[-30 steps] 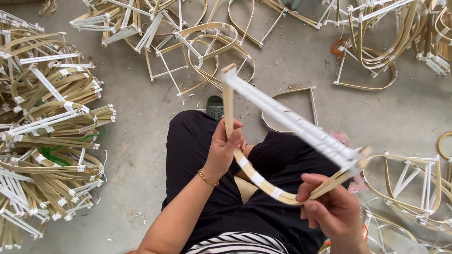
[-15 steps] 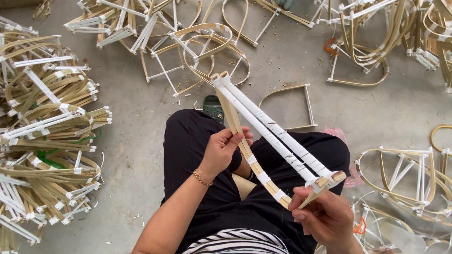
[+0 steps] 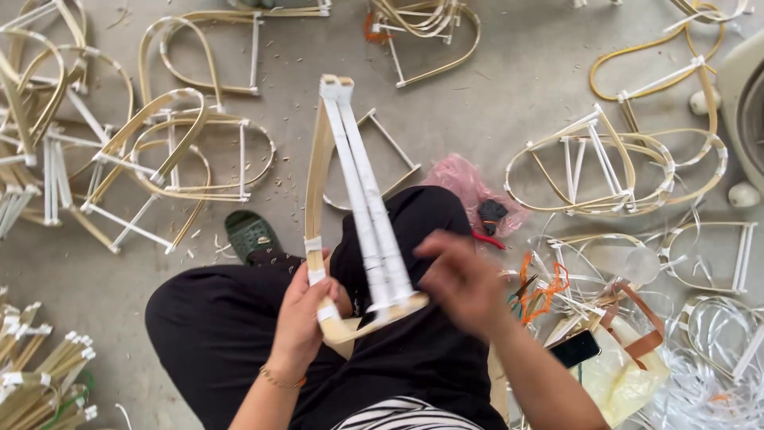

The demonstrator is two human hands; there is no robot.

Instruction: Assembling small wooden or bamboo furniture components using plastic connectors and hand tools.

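Sat on a grey concrete floor (image 3: 493, 119) strewn with finished bent bamboo frames (image 3: 191, 151), more at two o'clock (image 3: 613, 171), bundles of split sticks (image 3: 36, 374) at eight o'clock; kept all round, probably so each piece lay within arm's reach. Legs in black trousers (image 3: 223, 334) spread wide, likely to leave a working lap. A green sandal (image 3: 251, 235) at ten o'clock of the lap, a pink plastic bag (image 3: 465, 183) at one o'clock, a tangle of white strips (image 3: 708, 374) at four o'clock, orange-handled pliers (image 3: 537, 291) at three o'clock.

Held upright over the lap, a bamboo frame (image 3: 354, 183), curved strip on one side and two white-wrapped straight bars on the other, top end pointing to twelve o'clock, away from the body; stood on end perhaps to bring the lower corner joint close.

Left hand (image 3: 302, 318) clenched round the frame's curved lower bend, thumb over a white tape band, steadying it. Right hand (image 3: 461, 283) blurred, just at three o'clock of the lower joint, fingers loosely spread; touching the frame or not, and holding anything or not, could not be told.
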